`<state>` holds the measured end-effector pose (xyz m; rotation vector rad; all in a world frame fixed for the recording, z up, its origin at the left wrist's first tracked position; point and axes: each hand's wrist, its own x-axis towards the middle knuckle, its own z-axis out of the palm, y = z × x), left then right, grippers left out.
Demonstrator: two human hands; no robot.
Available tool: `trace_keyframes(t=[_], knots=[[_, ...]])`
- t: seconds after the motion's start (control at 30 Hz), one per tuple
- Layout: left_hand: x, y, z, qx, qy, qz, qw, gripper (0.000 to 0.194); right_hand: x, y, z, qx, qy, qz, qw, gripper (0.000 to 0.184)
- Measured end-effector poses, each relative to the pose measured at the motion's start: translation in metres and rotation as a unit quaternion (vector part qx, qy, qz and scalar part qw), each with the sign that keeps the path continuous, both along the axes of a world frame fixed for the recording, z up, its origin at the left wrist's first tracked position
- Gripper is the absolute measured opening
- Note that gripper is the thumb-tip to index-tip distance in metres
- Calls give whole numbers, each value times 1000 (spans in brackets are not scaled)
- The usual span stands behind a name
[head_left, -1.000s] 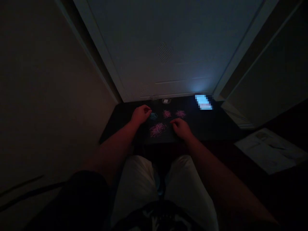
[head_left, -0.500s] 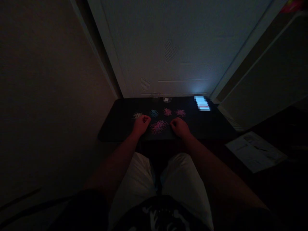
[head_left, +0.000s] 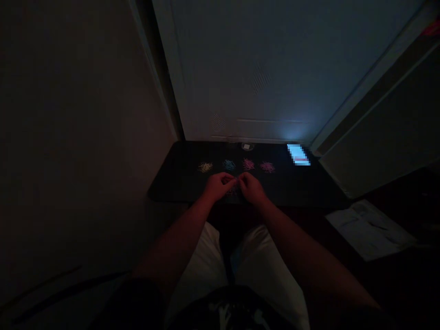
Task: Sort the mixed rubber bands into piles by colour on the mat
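The left hand (head_left: 216, 187) and the right hand (head_left: 252, 187) meet over the near pile (head_left: 232, 190) of thin strips, close to the near edge of the table (head_left: 292, 188). The fingers of both curl inward, thumbs toward the forefingers, and the tips come close together. A hint of purple shows between them, but it is too dark to tell whether either hand grips a strip or only touches the pile, which they partly cover.

Just beyond, four smaller piles lie in a row: from left to right, the yellow pile (head_left: 206, 167), the blue pile (head_left: 228, 165), the pink pile (head_left: 248, 164) and the far-right pile (head_left: 267, 167), pinkish purple. On the far side are a small dish (head_left: 247, 146) and, to its right, a lit screen (head_left: 298, 154).

The strips look very light and slim, likely flexible, though their material cannot be told. They lie crisscrossed, so one pulled quickly would probably drag others along. A fingertip pinch on a loose end at the rim of the pile seems the best hold; a hard squeeze could bend a strip, and a brushing wrist could scatter them.
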<state>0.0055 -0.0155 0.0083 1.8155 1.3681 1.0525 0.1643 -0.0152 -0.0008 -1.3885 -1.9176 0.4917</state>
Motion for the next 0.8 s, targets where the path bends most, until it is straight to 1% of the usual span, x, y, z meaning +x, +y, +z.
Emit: trace_keyframes(t=[0.13, 0.3, 0.43, 0.57, 0.8], knots=[[3, 1, 0, -8, 2, 19, 1000, 24, 0, -4, 0, 8, -22, -12, 1000, 13], [11, 3, -3, -19, -14, 26, 999, 24, -2, -5, -2, 12, -51, -23, 998, 12], [12, 1, -4, -22, -2, 28, 999, 22, -2, -3, -4, 11, -48, -22, 999, 13], [9, -2, -3, -26, -8, 7, 1000, 22, -2, -2, -5, 14, -35, -27, 999, 13], [6, 1, -6, -3, 9, 15, 1000, 18, -2, -3, -4, 15, -21, -26, 999, 12]])
